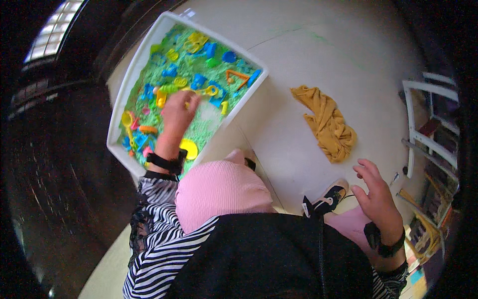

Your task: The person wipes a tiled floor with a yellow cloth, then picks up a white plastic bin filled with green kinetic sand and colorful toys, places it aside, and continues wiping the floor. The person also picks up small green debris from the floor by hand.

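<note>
My left hand reaches over a white tub of green play sand. Its fingers are curled together, and what they hold, if anything, is hidden. A yellow toy with a ring-shaped end lies right beside the fingertips; I cannot tell whether they touch it. Close by are a blue toy piece and a yellow mould shaped like a digit. Below the wrist a bright yellow round toy rests in the sand. My right hand hangs in the air at the right, fingers apart, holding nothing.
A crumpled mustard cloth lies on the pale floor right of the tub. White-framed furniture stands at the far right. A dark wooden surface fills the left. My shoe is near my right hand.
</note>
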`<state>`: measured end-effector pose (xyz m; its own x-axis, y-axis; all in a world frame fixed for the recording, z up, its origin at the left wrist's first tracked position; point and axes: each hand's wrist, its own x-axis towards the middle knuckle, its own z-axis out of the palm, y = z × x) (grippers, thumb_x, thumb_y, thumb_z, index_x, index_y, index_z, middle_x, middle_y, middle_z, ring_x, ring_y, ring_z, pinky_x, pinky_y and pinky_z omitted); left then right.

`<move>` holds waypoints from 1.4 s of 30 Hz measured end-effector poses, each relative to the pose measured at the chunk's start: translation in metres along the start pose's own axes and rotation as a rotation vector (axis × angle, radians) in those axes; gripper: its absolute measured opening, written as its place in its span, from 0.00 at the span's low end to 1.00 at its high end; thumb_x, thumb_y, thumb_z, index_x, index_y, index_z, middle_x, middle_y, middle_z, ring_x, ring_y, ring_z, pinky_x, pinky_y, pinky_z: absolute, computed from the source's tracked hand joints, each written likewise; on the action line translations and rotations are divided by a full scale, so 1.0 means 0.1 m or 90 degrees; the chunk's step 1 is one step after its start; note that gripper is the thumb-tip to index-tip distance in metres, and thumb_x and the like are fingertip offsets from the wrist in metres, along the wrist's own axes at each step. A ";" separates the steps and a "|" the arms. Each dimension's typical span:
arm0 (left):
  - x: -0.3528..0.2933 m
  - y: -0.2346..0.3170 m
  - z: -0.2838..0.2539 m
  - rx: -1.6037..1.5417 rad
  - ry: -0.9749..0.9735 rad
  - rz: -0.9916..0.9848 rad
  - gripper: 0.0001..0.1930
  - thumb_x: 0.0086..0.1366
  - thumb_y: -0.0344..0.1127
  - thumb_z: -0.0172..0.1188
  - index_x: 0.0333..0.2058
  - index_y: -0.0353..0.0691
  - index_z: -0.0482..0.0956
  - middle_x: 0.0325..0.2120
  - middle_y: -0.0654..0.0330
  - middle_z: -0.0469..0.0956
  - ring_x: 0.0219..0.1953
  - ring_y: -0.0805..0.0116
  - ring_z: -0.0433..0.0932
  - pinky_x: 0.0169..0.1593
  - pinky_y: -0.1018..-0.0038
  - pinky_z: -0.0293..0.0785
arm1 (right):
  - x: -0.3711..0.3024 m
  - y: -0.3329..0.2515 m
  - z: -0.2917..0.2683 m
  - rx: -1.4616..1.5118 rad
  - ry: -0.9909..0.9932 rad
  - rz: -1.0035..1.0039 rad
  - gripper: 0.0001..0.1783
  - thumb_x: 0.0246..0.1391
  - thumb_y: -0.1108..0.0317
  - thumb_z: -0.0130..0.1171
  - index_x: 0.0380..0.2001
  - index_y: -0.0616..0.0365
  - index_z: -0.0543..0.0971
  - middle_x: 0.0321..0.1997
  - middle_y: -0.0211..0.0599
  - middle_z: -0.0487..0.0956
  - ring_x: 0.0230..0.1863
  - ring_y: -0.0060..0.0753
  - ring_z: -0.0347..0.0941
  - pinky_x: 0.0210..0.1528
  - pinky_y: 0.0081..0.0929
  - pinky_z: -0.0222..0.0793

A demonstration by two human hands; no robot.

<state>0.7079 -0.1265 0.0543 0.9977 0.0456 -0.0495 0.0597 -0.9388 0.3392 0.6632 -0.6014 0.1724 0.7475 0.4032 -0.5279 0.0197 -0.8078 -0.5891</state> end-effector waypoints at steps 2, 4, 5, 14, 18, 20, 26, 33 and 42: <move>-0.43 0.12 0.13 0.023 -0.066 -0.040 0.18 0.50 0.47 0.63 0.33 0.40 0.76 0.30 0.54 0.76 0.34 0.54 0.74 0.36 0.63 0.70 | 0.06 -0.02 -0.02 -0.005 -0.013 -0.005 0.22 0.45 0.75 0.54 0.47 0.64 0.67 0.56 0.47 0.64 0.48 0.43 0.68 0.50 0.31 0.65; -0.75 0.22 0.27 0.068 -0.103 -0.036 0.23 0.47 0.50 0.65 0.35 0.39 0.74 0.30 0.52 0.74 0.35 0.53 0.73 0.38 0.61 0.69 | 0.11 -0.05 -0.06 0.021 -0.029 0.007 0.23 0.46 0.73 0.54 0.48 0.63 0.67 0.57 0.50 0.64 0.53 0.50 0.65 0.54 0.36 0.62; -0.85 0.26 0.33 0.085 -0.100 -0.013 0.25 0.45 0.51 0.66 0.35 0.38 0.72 0.29 0.52 0.73 0.35 0.52 0.73 0.38 0.60 0.69 | 0.14 -0.06 -0.09 0.009 -0.040 -0.014 0.23 0.46 0.73 0.54 0.48 0.63 0.67 0.57 0.49 0.64 0.54 0.50 0.65 0.54 0.35 0.62; -0.86 0.16 0.36 0.194 -0.278 -0.106 0.09 0.48 0.31 0.52 0.31 0.38 0.72 0.30 0.49 0.75 0.35 0.48 0.74 0.37 0.56 0.70 | 0.19 0.17 -0.09 0.017 -0.048 -0.093 0.24 0.44 0.75 0.54 0.49 0.63 0.67 0.57 0.49 0.64 0.56 0.49 0.63 0.56 0.33 0.60; -0.72 0.22 -0.07 0.246 -0.134 -0.165 0.11 0.52 0.38 0.59 0.31 0.38 0.73 0.25 0.50 0.76 0.30 0.50 0.76 0.33 0.61 0.71 | 0.10 0.39 0.02 0.045 -0.076 -0.103 0.24 0.45 0.75 0.55 0.49 0.63 0.67 0.57 0.49 0.64 0.56 0.50 0.63 0.56 0.34 0.60; -0.50 0.13 -0.41 0.149 -0.126 -0.233 0.15 0.51 0.37 0.61 0.37 0.38 0.75 0.26 0.54 0.78 0.29 0.60 0.77 0.34 0.66 0.72 | 0.06 0.48 0.05 0.042 -0.089 -0.113 0.24 0.44 0.74 0.55 0.49 0.63 0.67 0.57 0.49 0.64 0.56 0.51 0.63 0.56 0.35 0.60; -0.26 -0.05 -0.83 -0.174 -0.113 -0.330 0.13 0.48 0.26 0.61 0.35 0.34 0.79 0.27 0.61 0.78 0.28 0.72 0.75 0.37 0.74 0.71 | 0.01 0.62 0.08 0.008 -0.065 -0.155 0.23 0.44 0.74 0.55 0.48 0.63 0.67 0.56 0.51 0.64 0.56 0.53 0.62 0.56 0.36 0.60; -0.27 -0.11 -0.62 -0.131 -0.141 -0.327 0.13 0.47 0.26 0.61 0.35 0.34 0.79 0.26 0.62 0.78 0.27 0.71 0.75 0.35 0.74 0.71 | 0.13 0.57 0.05 0.039 -0.102 -0.133 0.22 0.44 0.74 0.55 0.47 0.64 0.68 0.56 0.51 0.64 0.56 0.53 0.63 0.55 0.36 0.60; -0.53 0.23 -0.09 0.206 -0.235 -0.196 0.15 0.46 0.39 0.60 0.32 0.38 0.75 0.31 0.51 0.76 0.37 0.51 0.75 0.41 0.63 0.71 | 0.03 0.49 -0.02 0.051 -0.074 -0.133 0.22 0.44 0.75 0.54 0.47 0.64 0.68 0.55 0.49 0.66 0.49 0.48 0.68 0.52 0.34 0.63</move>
<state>0.6565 -0.1473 0.0735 0.8558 0.2652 -0.4442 0.2745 -0.9606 -0.0447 0.6682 -0.6408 0.1429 0.6509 0.6085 -0.4540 0.1093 -0.6668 -0.7372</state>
